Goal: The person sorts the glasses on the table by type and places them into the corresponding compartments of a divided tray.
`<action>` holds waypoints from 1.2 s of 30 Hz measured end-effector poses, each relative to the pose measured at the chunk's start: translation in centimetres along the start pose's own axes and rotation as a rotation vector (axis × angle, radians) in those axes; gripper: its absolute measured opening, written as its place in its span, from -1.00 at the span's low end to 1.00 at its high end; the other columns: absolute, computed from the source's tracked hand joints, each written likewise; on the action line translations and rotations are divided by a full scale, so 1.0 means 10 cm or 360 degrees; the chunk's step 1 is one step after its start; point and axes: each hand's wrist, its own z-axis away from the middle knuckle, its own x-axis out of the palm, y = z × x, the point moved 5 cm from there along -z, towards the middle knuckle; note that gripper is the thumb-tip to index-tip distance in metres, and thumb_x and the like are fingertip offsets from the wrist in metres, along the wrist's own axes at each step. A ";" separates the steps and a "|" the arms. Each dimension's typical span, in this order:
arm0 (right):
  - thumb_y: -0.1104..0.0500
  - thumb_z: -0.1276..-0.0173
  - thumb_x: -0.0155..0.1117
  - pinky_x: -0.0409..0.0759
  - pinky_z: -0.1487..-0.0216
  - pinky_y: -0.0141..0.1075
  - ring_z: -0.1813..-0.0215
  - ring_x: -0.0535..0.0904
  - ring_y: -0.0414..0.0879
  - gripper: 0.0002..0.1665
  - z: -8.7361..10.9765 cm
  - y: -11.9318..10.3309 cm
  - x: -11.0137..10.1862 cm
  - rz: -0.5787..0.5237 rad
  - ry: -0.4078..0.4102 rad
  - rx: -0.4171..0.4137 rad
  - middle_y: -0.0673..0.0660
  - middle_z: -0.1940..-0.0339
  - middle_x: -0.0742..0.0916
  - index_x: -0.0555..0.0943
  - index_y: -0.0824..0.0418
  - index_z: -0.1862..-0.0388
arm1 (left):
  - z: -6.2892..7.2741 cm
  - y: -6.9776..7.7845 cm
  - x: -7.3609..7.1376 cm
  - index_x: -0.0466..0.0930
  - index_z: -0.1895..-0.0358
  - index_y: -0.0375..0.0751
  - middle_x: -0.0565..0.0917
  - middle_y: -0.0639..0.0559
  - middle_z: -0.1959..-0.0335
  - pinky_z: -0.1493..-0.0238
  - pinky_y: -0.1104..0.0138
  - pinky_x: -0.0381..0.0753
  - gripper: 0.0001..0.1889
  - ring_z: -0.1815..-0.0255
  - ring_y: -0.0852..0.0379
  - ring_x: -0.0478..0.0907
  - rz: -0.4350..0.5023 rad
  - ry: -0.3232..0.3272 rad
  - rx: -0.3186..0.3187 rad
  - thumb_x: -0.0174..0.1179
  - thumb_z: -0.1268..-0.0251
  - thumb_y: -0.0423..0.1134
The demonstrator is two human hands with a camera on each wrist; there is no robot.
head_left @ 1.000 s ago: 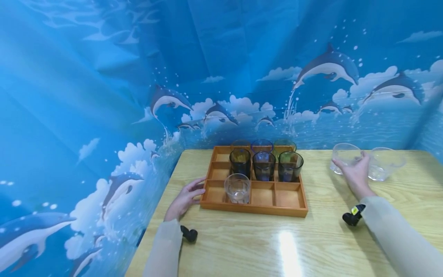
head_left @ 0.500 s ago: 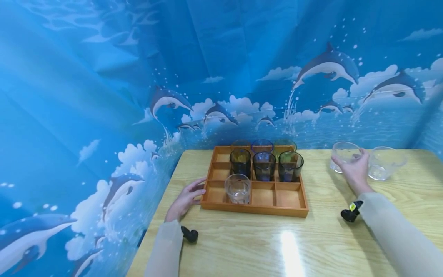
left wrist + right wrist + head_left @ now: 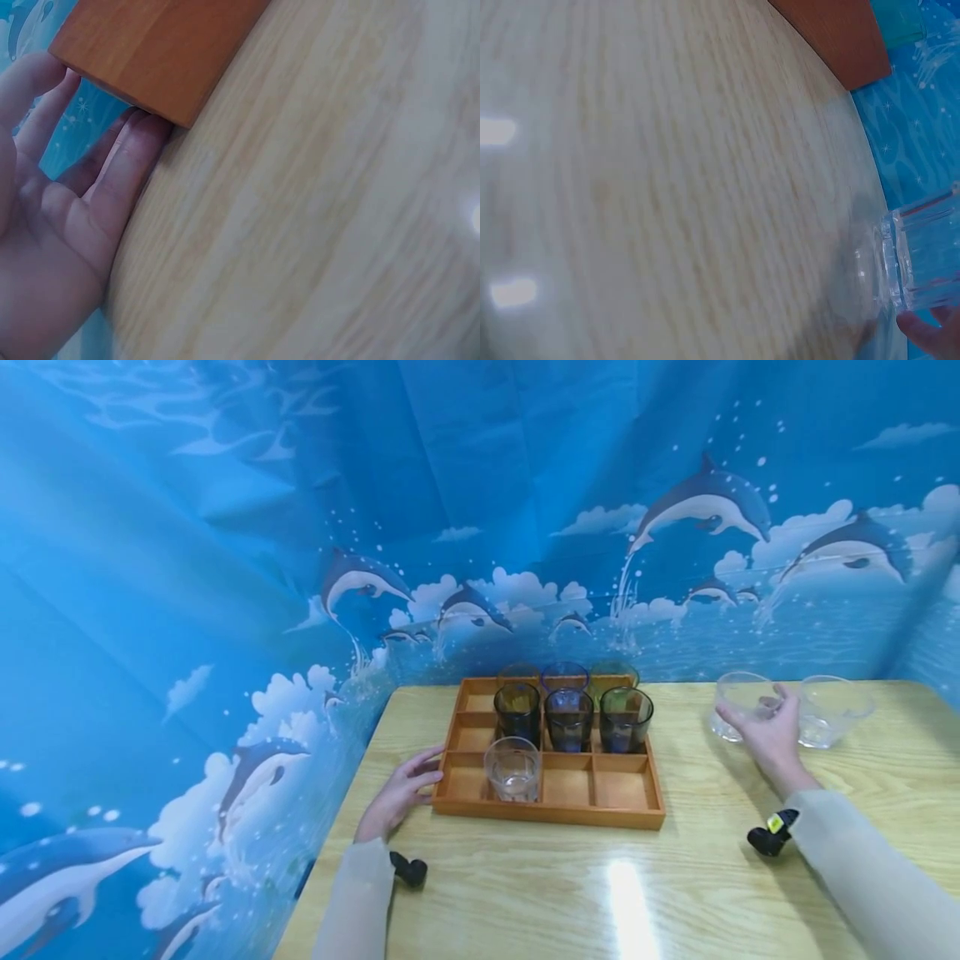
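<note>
My right hand [image 3: 776, 738] grips a clear glass [image 3: 738, 706] at the back right of the table, thumb on its near side. In the right wrist view the glass [image 3: 928, 251] shows its thick base, with fingertips just below. Beside it stands a second clear glass [image 3: 828, 714]. My left hand [image 3: 399, 792] touches the left side of a wooden compartment tray [image 3: 547, 812], fingers extended, as the left wrist view of the hand [image 3: 67, 217] also shows. In the tray, a clear glass [image 3: 513, 772] occupies a front compartment. Dark glasses [image 3: 569, 722] line the middle row.
Behind the dark glasses, an amber, a blue [image 3: 565, 674] and a green glass [image 3: 617, 675] stand in the tray's back row, partly hidden. The light wood table [image 3: 525, 893] meets a blue dolphin-print backdrop [image 3: 480, 485] at the back and left.
The head view shifts very slightly. My right hand stays at the same clear glass, with at most a tiny shift of it. The left hand and tray keep their places.
</note>
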 end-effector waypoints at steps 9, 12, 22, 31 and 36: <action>-0.14 -0.14 0.33 0.22 -0.17 0.17 -0.27 0.14 0.26 0.23 0.18 -0.04 -0.05 0.0039 -0.0061 -0.0088 0.34 -0.39 0.16 -0.31 0.00 -0.49 | 0.00 0.01 0.00 0.34 -0.31 0.15 0.31 -0.09 -0.28 0.06 0.05 0.49 -0.47 -0.21 -0.10 0.31 0.0031 0.0018 -0.0026 0.17 -0.27 -0.20; -0.15 -0.13 0.34 0.19 -0.18 0.19 -0.30 0.11 0.28 0.24 0.23 -0.05 -0.05 0.0049 -0.0082 -0.0096 0.33 -0.40 0.14 -0.32 0.00 -0.49 | 0.00 0.01 0.00 0.33 -0.32 0.14 0.31 -0.10 -0.28 0.06 0.04 0.49 -0.46 -0.21 -0.11 0.32 0.0027 0.0018 -0.0010 0.17 -0.27 -0.20; -0.12 -0.12 0.37 0.21 -0.12 0.24 -0.25 0.15 0.35 0.23 0.41 -0.06 -0.07 0.0159 -0.0088 -0.0193 0.39 -0.36 0.21 -0.23 0.14 -0.49 | -0.01 -0.01 -0.01 0.34 -0.31 0.16 0.32 -0.08 -0.29 0.07 0.04 0.49 -0.46 -0.22 -0.11 0.31 0.0022 0.0029 -0.0033 0.19 -0.25 -0.17; -0.01 -0.14 0.39 0.42 -0.01 -0.16 -0.13 0.29 0.21 0.16 0.62 -0.14 -0.06 0.0212 -0.0133 -0.0288 0.41 -0.27 0.31 -0.15 0.23 -0.47 | -0.01 -0.01 -0.01 0.35 -0.30 0.18 0.34 -0.08 -0.27 0.06 0.05 0.49 -0.46 -0.20 -0.09 0.33 0.0025 0.0038 -0.0041 0.20 -0.24 -0.16; 0.03 -0.14 0.39 0.44 0.03 -0.33 -0.13 0.32 0.16 0.14 0.71 -0.17 -0.04 0.0206 -0.0164 -0.0321 0.39 -0.26 0.34 -0.14 0.20 -0.48 | 0.00 0.00 -0.01 0.35 -0.31 0.17 0.33 -0.08 -0.27 0.06 0.05 0.49 -0.46 -0.21 -0.10 0.32 0.0036 0.0034 -0.0039 0.20 -0.24 -0.16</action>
